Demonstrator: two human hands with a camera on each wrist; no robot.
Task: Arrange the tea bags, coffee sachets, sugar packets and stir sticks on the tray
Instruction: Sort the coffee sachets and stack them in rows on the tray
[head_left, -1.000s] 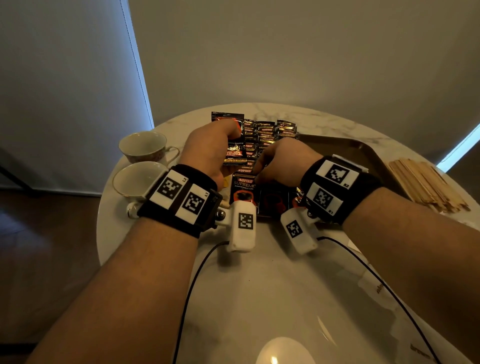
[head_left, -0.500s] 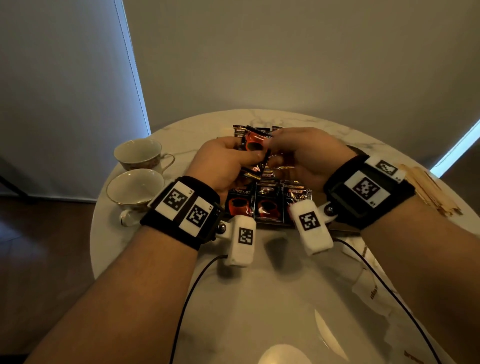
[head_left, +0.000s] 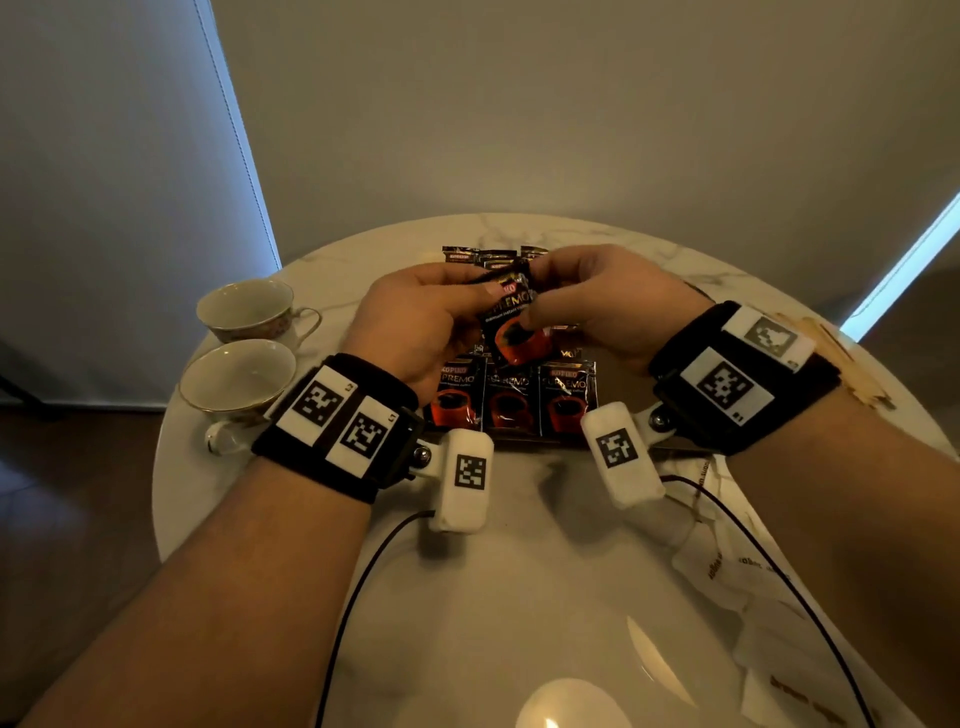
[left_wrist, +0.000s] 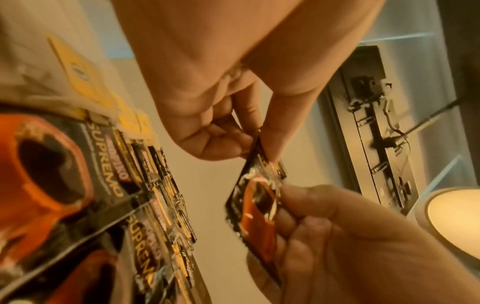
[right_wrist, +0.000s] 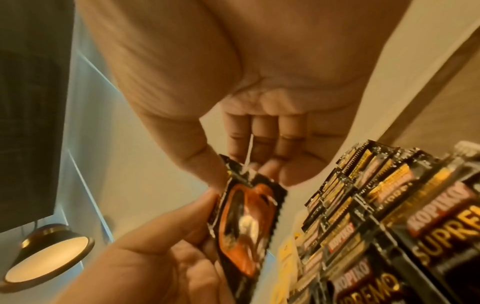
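Black-orange coffee sachet (head_left: 511, 317) pinched mid-air between left hand (head_left: 415, 327) and right hand (head_left: 602, 306), fingers clamped on opposite edges, above sachet rows (head_left: 509, 400) on tray. Foil's slick tbh, tugging both ways might tear it or drop it, messing up rows.

Coffee sachets (head_left: 566, 397): "KOPIKO SUPREMO".
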